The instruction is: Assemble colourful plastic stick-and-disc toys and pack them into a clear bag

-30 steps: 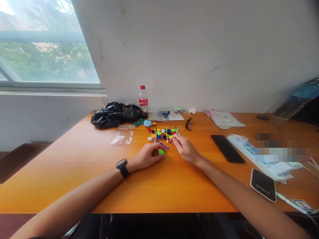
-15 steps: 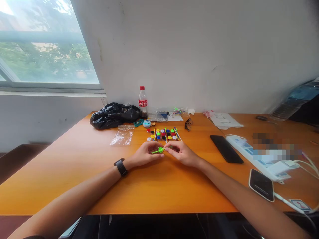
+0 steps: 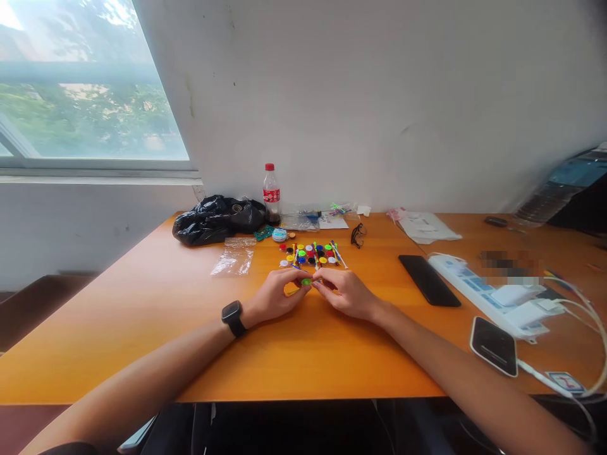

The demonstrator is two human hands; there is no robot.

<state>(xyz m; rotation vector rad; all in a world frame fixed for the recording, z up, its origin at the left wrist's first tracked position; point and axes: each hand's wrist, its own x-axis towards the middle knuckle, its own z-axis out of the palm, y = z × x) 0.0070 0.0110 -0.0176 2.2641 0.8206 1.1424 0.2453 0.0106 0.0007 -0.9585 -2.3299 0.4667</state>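
green disc (image 3: 306, 282) just over tabletop (image 3: 308, 360), near side of coloured pieces (image 3: 310, 254), pinched between fingers of left hand (image 3: 277, 296) and right hand (image 3: 348, 294); tiny part, slack pinch could drop it among those pieces

Small bright-green plastic disc (image 3: 306, 282), held just above the orange tabletop (image 3: 303, 354), near its middle.

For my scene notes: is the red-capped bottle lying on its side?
No, the bottle stands upright beside the black bag.
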